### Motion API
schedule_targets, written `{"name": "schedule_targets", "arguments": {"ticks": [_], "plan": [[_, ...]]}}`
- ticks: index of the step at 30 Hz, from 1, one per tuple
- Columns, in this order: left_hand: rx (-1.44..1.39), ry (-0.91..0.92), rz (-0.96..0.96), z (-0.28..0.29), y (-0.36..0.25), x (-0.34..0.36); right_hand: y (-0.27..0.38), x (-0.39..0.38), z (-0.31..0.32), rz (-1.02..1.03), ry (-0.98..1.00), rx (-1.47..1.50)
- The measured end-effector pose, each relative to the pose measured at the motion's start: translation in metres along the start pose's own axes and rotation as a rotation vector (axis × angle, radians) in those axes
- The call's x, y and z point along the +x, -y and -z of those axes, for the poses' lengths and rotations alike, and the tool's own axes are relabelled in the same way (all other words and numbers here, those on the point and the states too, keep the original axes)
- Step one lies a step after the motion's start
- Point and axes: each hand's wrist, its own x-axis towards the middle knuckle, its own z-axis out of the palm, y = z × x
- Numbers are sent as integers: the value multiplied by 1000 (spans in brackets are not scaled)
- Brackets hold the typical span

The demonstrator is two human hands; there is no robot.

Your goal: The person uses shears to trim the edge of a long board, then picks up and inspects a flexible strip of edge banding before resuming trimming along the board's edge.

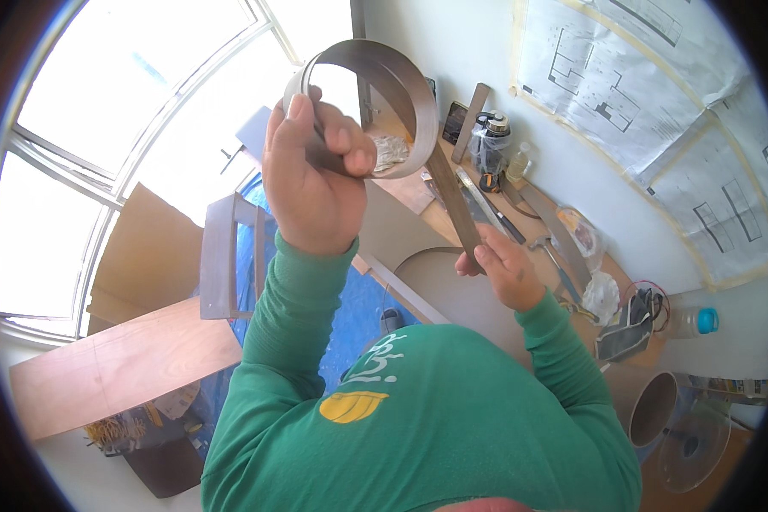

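Note:
My left hand is raised in front of me, its fingers and thumb closed around a loosely wound roll of brown edge banding. The coil is held with its round opening facing me, and several turns show at its rim. From the coil a free length of the same strip runs down to the right. My right hand pinches that strip near its lower end between thumb and fingers. Below it, a pale board lies on the bench, with a thin curved strip on it.
On the bench along the wall lie a hammer, a tape measure, a small bottle and a tool pouch. A wooden panel and a brown frame stand left, by blue sheeting. A wide tube is lower right.

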Motion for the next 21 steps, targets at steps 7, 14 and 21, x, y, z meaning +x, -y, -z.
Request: {"name": "schedule_targets", "arguments": {"ticks": [7, 14, 21], "plan": [[273, 252, -377, -10, 55, -18, 27, 1, -8, -158, -11, 158], [1115, 746, -663, 28, 82, -34, 69, -1, -9, -107, -1, 43], [1307, 922, -626, 36, 87, -34, 64, 5, 2, 186, -41, -495]]}}
